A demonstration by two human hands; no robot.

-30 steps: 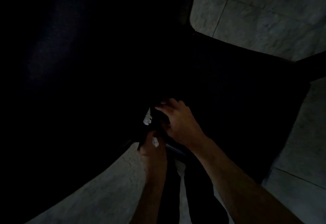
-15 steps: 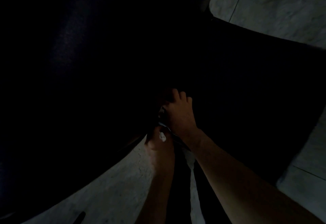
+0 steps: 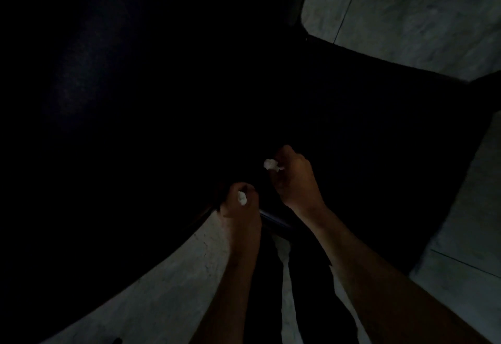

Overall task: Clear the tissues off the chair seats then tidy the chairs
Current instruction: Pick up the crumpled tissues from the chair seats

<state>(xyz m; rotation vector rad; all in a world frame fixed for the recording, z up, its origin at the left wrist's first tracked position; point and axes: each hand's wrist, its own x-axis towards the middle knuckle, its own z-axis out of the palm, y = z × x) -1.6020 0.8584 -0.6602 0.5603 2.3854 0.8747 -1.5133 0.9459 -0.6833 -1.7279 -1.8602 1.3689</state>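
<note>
The scene is very dark. My right hand [image 3: 295,181] is curled above a black chair seat [image 3: 379,140] and pinches a small white tissue [image 3: 270,165] at its fingertips. My left hand [image 3: 238,205] is closed just below and to the left, near the seat's front edge, with a white scrap of tissue [image 3: 242,197] showing between thumb and fingers. The seat's surface is too dark to show whether more tissues lie on it.
A large black surface [image 3: 122,126] fills the left and centre. Grey marble floor tiles [image 3: 406,12] show at the top right, the right edge and below the seat. My dark trouser legs stand between my forearms.
My right hand has lifted off the seat and moved up and right, now holding a tissue at its fingertips. My left hand stays in place with its tissue.
</note>
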